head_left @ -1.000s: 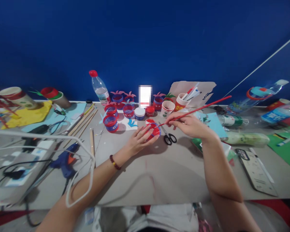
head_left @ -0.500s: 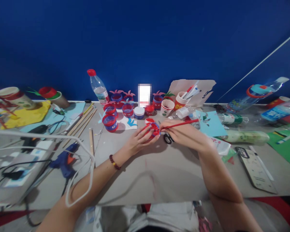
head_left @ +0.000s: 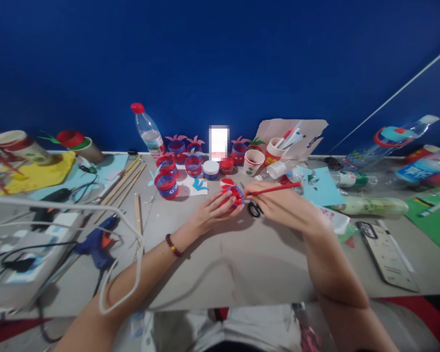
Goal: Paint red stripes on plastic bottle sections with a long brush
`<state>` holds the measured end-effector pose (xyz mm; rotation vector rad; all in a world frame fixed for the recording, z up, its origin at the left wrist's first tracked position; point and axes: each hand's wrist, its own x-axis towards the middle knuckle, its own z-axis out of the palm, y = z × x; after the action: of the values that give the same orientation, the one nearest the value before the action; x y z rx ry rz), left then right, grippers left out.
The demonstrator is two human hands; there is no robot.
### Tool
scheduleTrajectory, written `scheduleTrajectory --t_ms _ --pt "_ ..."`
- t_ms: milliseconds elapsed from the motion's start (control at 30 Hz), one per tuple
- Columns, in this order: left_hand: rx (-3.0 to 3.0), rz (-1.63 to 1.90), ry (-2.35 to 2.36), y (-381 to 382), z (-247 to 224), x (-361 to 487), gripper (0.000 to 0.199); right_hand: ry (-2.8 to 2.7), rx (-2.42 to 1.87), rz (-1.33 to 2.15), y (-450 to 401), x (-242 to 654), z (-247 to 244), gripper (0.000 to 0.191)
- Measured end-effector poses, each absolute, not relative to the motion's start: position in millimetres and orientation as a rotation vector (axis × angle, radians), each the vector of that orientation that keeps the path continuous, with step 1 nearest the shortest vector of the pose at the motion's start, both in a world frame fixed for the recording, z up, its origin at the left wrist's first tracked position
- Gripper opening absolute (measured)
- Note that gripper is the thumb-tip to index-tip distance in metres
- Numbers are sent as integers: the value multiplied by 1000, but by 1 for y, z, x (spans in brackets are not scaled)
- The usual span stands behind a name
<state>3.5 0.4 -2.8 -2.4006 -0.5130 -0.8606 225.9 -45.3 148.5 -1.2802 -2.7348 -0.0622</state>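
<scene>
From the L: your L hand [head_left: 214, 211] was wrapped round the small red-and-blue cup [head_left: 239, 194], digits spread over its L & near sides, prob. steadying it. The cup was betw. your hands, beyond & to the R of your L palm; round, so no real long axis, mouth tipped up. L hand was the nearer, in contact. Your R hand [head_left: 273, 200] stood on the cup's R, pinching a red stick [head_left: 282, 187], poss. a brush, its axis running sideways: one end twd. the cup's R rim, the other out R & slightly farther from you. Red disc [head_left: 227, 183] lay just past the cup; black-handled scissors [head_left: 254, 209] just R of it.

Hard to see, again L to R: the cup's L wall was behind your L digits; couldn't tell if its base met the table [head_left: 278, 274]. The stick's cup-side tip was too small & blurred, so contact w/ the cup was unclear. R fingertips were partly hidden, & your R hand cut off part of the scissors
</scene>
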Motion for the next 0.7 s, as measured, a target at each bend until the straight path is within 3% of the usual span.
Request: scheduleTrajectory --t_ms 267,700 --pt "-2488 -927 -488 -4 4 2 56 -2587 -1222 229 -47 226 164 25" --pt "-2447 -1046 -471 -2 0 6 56 -1832 -1281 478 -37 248 167 25"
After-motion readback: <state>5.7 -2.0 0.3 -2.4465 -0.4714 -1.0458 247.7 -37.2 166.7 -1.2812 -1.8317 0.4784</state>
